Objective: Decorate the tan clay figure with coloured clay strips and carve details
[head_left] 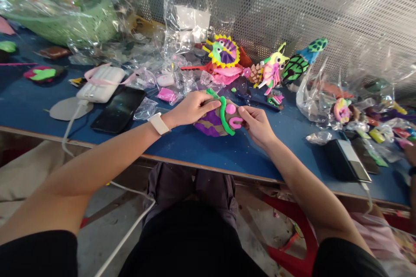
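Observation:
Between my two hands, over the front of the blue table (240,156), is a brownish modelling clay piece (209,124) with purple patches. A green clay strip (222,114) runs across it, and a pink clay ball (230,109) and a curved pink clay strip (234,124) sit on its right part. My left hand (196,107) grips the piece from its upper left, thumb lying by the green strip. At the right end, my right hand (256,124) pinches the edge beside the pink curve. The fingers beneath the piece are hidden.
Behind stand colourful clay figures (224,52) and a perforated metal panel (292,0). To the left are a black phone (118,109), a white power bank (102,83) with a cable and a green basket (87,21). Plastic-wrapped clay (377,135) and another device (346,160) lie right.

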{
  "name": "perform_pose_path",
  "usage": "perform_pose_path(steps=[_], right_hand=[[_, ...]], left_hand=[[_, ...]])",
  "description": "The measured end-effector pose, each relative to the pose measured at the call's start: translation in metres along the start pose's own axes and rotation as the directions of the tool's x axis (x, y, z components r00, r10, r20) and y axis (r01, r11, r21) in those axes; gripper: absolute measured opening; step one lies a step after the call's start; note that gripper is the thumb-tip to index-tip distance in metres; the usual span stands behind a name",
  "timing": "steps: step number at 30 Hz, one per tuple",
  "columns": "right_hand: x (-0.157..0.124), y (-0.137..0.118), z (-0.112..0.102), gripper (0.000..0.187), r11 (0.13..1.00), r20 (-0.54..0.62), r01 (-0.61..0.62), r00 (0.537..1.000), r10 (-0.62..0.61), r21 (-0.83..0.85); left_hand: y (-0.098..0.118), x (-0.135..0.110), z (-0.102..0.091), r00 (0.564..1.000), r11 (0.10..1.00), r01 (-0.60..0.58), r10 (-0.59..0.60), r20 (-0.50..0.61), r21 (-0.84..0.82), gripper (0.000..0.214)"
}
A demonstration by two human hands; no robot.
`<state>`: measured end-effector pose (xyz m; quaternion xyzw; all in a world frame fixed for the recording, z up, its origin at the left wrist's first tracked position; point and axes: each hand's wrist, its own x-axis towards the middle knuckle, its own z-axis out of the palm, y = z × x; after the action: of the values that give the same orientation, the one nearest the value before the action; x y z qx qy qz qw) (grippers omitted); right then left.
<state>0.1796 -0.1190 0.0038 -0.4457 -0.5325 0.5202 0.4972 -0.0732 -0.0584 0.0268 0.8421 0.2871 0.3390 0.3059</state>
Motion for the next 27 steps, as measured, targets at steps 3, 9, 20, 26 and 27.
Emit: perform_pose_path(steps=[3,9,20,26,27], right_hand=[[0.000,0.000,-0.001,0.062,1.000,0.008,0.006,1.000,-0.006,-0.012],[0.002,0.000,-0.007,0.061,0.999,-0.020,0.028,0.999,-0.029,-0.018],[0.004,0.001,-0.012,0.062,0.999,-0.047,0.018,0.999,-0.020,-0.044],[0.007,0.000,-0.018,0.058,0.999,-0.100,-0.017,0.995,0.014,-0.036],[0.008,0.000,-0.018,0.057,0.999,-0.106,-0.024,0.994,0.020,-0.037]], left_hand=[[0.000,0.001,-0.001,0.999,0.998,0.011,-0.008,0.037,-0.068,0.072],[0.000,-0.001,-0.003,0.998,0.996,0.037,-0.033,0.047,-0.084,0.072],[-0.004,0.001,-0.004,0.994,0.986,0.091,-0.082,0.067,-0.140,0.081],[-0.006,0.001,-0.010,0.989,0.974,0.140,-0.127,0.081,-0.180,0.079],[-0.007,0.001,-0.012,0.989,0.972,0.145,-0.135,0.063,-0.185,0.078]])
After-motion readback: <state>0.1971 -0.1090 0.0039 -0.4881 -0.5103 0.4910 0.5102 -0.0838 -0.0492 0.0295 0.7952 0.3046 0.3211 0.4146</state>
